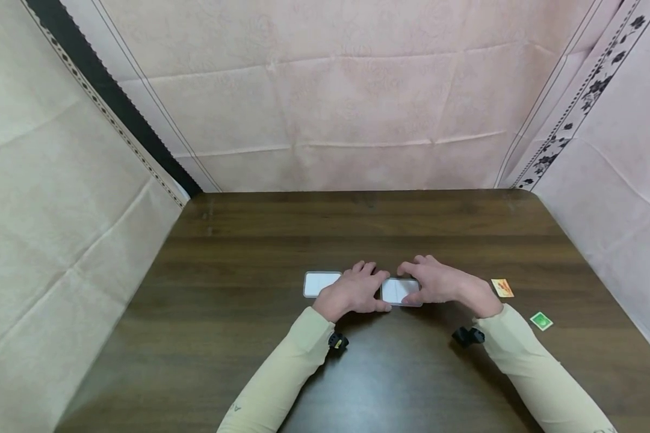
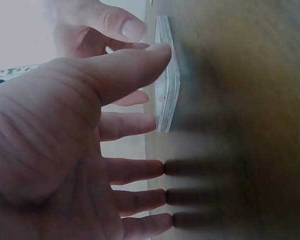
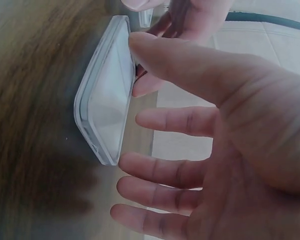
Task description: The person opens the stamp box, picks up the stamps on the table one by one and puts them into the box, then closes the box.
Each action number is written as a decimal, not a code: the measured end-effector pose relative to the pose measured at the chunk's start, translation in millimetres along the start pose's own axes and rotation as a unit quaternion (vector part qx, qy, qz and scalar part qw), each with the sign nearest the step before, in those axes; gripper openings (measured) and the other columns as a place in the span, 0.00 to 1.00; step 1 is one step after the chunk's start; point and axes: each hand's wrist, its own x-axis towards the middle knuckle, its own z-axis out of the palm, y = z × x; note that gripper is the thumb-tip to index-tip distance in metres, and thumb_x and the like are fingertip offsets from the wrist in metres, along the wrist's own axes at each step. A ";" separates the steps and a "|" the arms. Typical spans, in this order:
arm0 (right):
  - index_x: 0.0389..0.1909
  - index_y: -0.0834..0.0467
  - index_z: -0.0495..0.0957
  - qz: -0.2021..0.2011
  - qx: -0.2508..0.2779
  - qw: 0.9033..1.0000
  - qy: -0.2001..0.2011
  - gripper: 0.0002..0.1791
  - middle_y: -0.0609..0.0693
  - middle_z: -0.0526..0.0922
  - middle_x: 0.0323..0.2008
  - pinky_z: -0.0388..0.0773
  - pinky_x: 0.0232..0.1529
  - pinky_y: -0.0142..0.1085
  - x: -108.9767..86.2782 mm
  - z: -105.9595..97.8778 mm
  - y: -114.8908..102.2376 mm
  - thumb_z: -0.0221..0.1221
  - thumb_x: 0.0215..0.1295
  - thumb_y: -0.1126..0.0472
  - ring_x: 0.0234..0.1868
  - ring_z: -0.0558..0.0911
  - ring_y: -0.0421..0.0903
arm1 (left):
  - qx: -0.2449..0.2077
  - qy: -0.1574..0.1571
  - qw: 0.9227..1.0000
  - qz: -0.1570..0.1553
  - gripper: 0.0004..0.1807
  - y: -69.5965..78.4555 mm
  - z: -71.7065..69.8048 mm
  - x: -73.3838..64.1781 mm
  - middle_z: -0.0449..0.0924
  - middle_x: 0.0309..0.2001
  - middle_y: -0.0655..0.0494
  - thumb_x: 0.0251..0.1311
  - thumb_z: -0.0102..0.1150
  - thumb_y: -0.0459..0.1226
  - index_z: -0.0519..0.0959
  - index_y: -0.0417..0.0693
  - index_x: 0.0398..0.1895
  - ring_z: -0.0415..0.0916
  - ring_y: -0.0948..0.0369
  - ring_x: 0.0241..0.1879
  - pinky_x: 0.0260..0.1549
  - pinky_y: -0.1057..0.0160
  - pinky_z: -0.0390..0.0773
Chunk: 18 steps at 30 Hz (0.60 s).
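Observation:
A flat rectangular case (image 1: 398, 290) with clear edges and a pale top lies on the table between the two hands. In the left wrist view, my left hand (image 1: 354, 290) has its thumb and index finger at one end of this case (image 2: 162, 95), the other fingertips resting on the table. From the other side, my right hand (image 1: 439, 282) reaches over it. Its thumb is by the near edge of the case (image 3: 107, 100), with the remaining fingers fairly straight and spread. A second pale case (image 1: 319, 282) lies just left of my left hand, partly covered by it.
Right of my right hand lie a small orange picture card (image 1: 502, 288) and a small green card with a white border (image 1: 541, 320). The brown wooden table (image 1: 222, 337) is bounded by pale cloth hangings (image 1: 346, 120) at the back and both sides.

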 end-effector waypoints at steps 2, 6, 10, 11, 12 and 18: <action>0.58 0.52 0.72 0.006 -0.005 1.000 0.001 0.32 0.55 0.73 0.48 0.72 0.40 0.42 0.5 0.7 -0.7 0.70 0.55 0.46 0.48 0.69 0.52 | 0.005 0.002 1.000 -0.002 0.38 0.2 0.4 0.9 0.56 0.75 0.48 0.61 0.59 0.59 0.62 0.60 0.72 0.52 0.49 0.75 0.69 0.48 0.61; 0.56 0.51 0.71 0.017 -0.011 1.000 0.002 0.32 0.55 0.72 0.47 0.72 0.40 0.42 1.0 3.9 -1.4 0.71 0.53 0.45 0.47 0.69 0.52 | 0.013 0.003 1.000 -0.010 0.38 1.1 1.9 1.4 0.56 0.75 0.48 0.60 0.61 0.58 0.64 0.59 0.71 0.53 0.49 0.75 0.69 0.47 0.61; 0.57 0.50 0.70 0.022 -0.017 1.000 0.001 0.34 0.54 0.71 0.49 0.73 0.40 0.42 1.1 7.0 -2.3 0.72 0.52 0.44 0.48 0.69 0.51 | 0.022 0.006 1.000 -0.016 0.38 2.1 3.3 1.2 0.57 0.75 0.49 0.59 0.61 0.59 0.65 0.59 0.70 0.53 0.49 0.75 0.69 0.48 0.61; 0.57 0.50 0.70 0.021 -0.018 1.000 0.001 0.35 0.55 0.71 0.49 0.73 0.40 0.43 1.2 7.5 -2.7 0.72 0.51 0.44 0.48 0.69 0.52 | 0.024 0.008 1.000 -0.017 0.38 2.4 3.5 1.3 0.57 0.75 0.49 0.59 0.61 0.59 0.65 0.59 0.70 0.54 0.49 0.74 0.69 0.48 0.61; 0.57 0.50 0.70 0.020 -0.020 1.000 0.002 0.35 0.55 0.70 0.49 0.74 0.40 0.43 1.5 8.2 -2.9 0.72 0.51 0.44 0.48 0.69 0.52 | 0.027 0.010 0.999 -0.017 0.37 2.6 3.4 1.6 0.57 0.75 0.49 0.60 0.61 0.59 0.65 0.59 0.70 0.54 0.49 0.74 0.69 0.48 0.61; 0.59 0.49 0.70 0.021 -0.024 0.999 0.004 0.36 0.55 0.69 0.49 0.74 0.40 0.44 2.9 10.7 -4.0 0.72 0.51 0.44 0.49 0.68 0.52 | 0.034 0.014 0.999 -0.019 0.37 4.0 3.5 3.1 0.58 0.75 0.48 0.61 0.59 0.59 0.65 0.58 0.70 0.55 0.48 0.74 0.69 0.48 0.62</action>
